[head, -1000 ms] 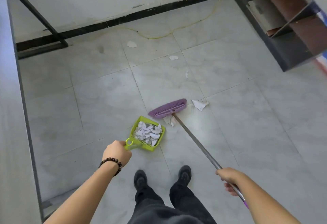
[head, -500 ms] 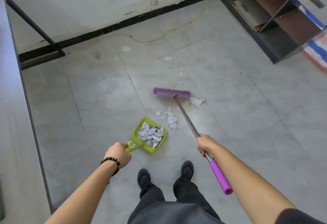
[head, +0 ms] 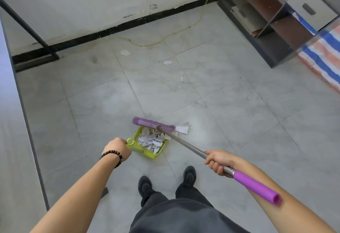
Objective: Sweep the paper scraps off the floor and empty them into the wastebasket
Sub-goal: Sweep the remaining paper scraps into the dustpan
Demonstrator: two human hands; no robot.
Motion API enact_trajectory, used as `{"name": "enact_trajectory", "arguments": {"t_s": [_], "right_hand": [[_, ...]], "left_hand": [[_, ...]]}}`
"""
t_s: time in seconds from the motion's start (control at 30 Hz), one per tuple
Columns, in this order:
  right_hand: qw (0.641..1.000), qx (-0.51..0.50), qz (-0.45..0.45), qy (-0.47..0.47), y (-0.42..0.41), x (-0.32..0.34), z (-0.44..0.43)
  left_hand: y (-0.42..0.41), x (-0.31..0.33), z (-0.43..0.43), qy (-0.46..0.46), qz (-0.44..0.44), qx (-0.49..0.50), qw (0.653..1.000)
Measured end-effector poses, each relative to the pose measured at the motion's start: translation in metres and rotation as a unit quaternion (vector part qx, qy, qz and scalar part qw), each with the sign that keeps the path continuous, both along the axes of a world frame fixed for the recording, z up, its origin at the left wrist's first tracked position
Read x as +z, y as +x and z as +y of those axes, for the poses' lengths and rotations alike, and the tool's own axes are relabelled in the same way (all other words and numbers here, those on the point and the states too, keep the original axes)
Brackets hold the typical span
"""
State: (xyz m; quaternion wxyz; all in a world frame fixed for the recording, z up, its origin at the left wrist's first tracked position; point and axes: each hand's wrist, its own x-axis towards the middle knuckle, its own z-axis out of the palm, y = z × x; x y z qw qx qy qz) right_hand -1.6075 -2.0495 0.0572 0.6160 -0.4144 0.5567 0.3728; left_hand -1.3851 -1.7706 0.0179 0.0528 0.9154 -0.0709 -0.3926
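Note:
A lime-green dustpan (head: 139,150) lies on the tiled floor in front of my feet, filled with torn white paper scraps (head: 151,139). My left hand (head: 117,148) grips its handle. My right hand (head: 219,161) holds the metal shaft of a purple broom, whose head (head: 153,123) sits at the dustpan's far lip. A larger paper piece (head: 182,129) lies just right of the broom head. Farther off, three loose scraps rest on the floor: one (head: 125,52) near the wall, one (head: 167,62) mid-floor, one (head: 182,77) closer in. No wastebasket is in view.
A dark shelf unit (head: 272,36) with drawers stands at the back right, a striped tarp (head: 325,58) beside it. A yellow cord (head: 165,37) runs along the wall's black skirting. A table edge (head: 11,122) borders the left, its black leg (head: 31,28) behind.
The broom head was pulled back toward me from mid-floor to the dustpan's lip, pushing the small pile of scraps into the pan. My right hand drew back along with the shaft.

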Motion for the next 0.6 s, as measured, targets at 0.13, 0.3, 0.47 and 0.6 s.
{"name": "enact_trajectory", "arguments": {"t_s": [0.13,0.3,0.47,0.6], "right_hand": [[0.998,-0.055,-0.035,-0.008,-0.006,0.012,0.003],[0.993,-0.031,-0.071,-0.092,0.014,0.003,0.023],[0.984,-0.019,-0.065,-0.167,0.016,-0.021,0.024],[0.98,-0.032,-0.046,-0.189,0.013,-0.033,0.027]], "left_hand": [[0.002,0.0,0.01,-0.006,0.021,0.008,1.0],[-0.006,-0.002,0.03,-0.003,0.035,-0.029,0.999],[-0.018,0.0,0.025,-0.01,0.044,-0.02,0.999],[-0.037,0.0,0.013,-0.012,0.04,-0.026,0.999]]}}
